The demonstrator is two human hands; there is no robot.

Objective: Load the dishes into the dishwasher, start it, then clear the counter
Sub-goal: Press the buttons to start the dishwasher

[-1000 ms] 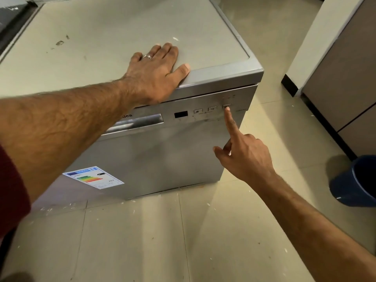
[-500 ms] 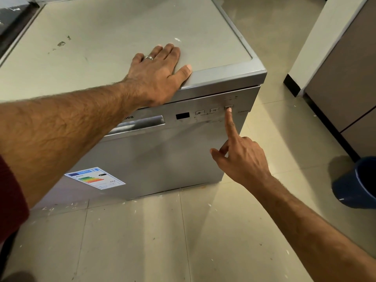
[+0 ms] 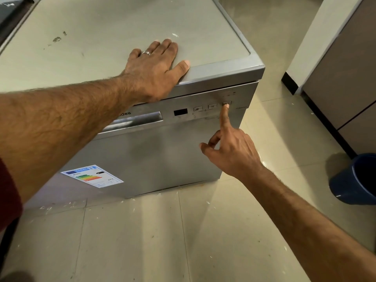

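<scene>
The right hand (image 3: 232, 151) reaches up from the lower right, index finger straight with its tip on the rightmost button (image 3: 226, 103) — the other fingers curled, holding nothing. Farther off, the left hand (image 3: 156, 68) lies flat, fingers straight, on top of the closed dishwasher (image 3: 162, 151) — which stands on the tiled floor (image 3: 162, 241).

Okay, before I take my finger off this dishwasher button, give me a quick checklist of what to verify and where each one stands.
1. Dishwasher door closed: ok.
2. Right hand forefinger on the rightmost button: ok.
3. Left hand flat on the top, steadying: ok.
4. Display lit: not ok, it looks dark.
5. Dishes loaded inside: cannot tell.
6. Blue bucket clear of the door: ok.
</scene>
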